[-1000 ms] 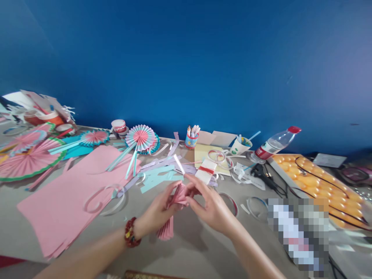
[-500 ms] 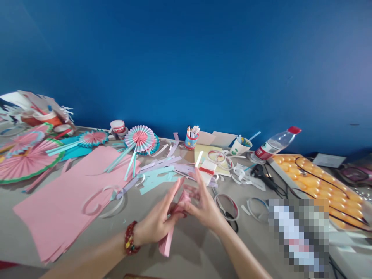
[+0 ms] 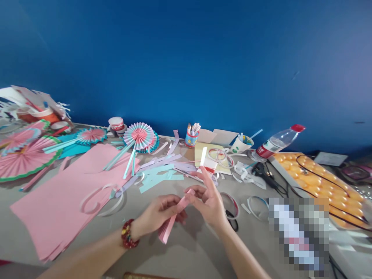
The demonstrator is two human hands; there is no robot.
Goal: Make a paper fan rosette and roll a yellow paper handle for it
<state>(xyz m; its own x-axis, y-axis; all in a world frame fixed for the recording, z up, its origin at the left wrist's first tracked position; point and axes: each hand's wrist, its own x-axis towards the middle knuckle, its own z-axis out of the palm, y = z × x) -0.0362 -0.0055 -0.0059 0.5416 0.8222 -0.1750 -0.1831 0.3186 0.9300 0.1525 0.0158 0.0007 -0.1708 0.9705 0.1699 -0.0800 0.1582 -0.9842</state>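
A narrow folded strip of pink paper (image 3: 168,228) slants above the table between my hands. My left hand (image 3: 163,212) is closed around its middle, thumb on top. At the upper end, my right hand (image 3: 207,199) pinches the strip between thumb and fingers, with the other fingers raised. To the left lies a stack of pink paper sheets (image 3: 58,193) with a curled white strip (image 3: 112,201) on it. Behind my hands are loose light-blue paper strips (image 3: 159,176). Scissors (image 3: 231,221) lie partly under a tape ring (image 3: 231,205), right of my right hand.
Pleated paper fans (image 3: 139,137) stand or lie at the back and left. Along the blue wall are a pencil cup (image 3: 192,138), a paper cup (image 3: 241,144) and a plastic bottle (image 3: 276,144). A black glue gun (image 3: 266,176) with its cable lies at right beside an orange padded panel (image 3: 319,186).
My left fingers have wrapped more closely round the pink strip. The right hand has shifted slightly right and down and now pinches the strip's upper end.
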